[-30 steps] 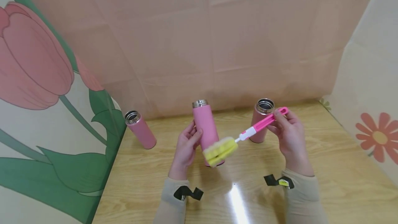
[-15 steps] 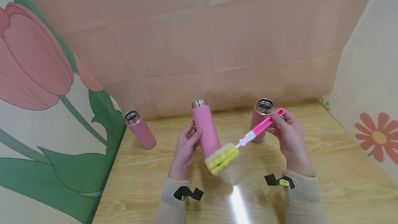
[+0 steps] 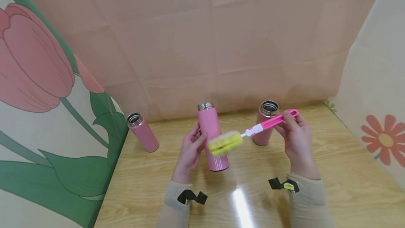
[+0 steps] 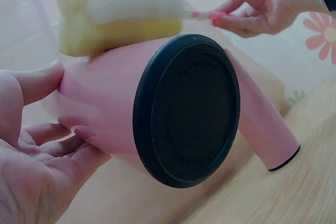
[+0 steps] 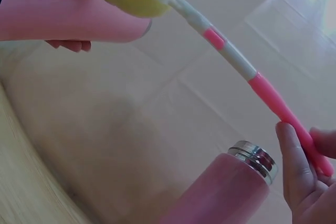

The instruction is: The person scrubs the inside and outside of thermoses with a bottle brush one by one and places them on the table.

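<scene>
My left hand (image 3: 191, 147) grips a pink steel-necked bottle (image 3: 209, 120) around its side, fingers behind and thumb in front. It is held tilted, and its dark base (image 4: 186, 111) faces the left wrist camera. My right hand (image 3: 296, 140) pinches the pink-and-white handle (image 3: 273, 121) of a bottle brush near its looped end. The brush's yellow and white sponge head (image 3: 225, 144) lies against the bottle's side in the head view. In the left wrist view the sponge rests along the top of the pink wall. The left hand's far fingers are hidden behind the bottle.
A second pink bottle (image 3: 264, 129), uncapped, stands on the wooden table (image 3: 341, 171) just behind my right hand. Another uncapped pink bottle (image 3: 143, 134) stands at the table's left. A draped pinkish cloth (image 3: 177, 62) hangs behind, with flower-printed panels at both sides.
The sponge head swung down toward the bottle's base, then back up to its middle, the handle flattening and shifting right. The held bottle tilts slightly less; the standing bottles stayed put.
</scene>
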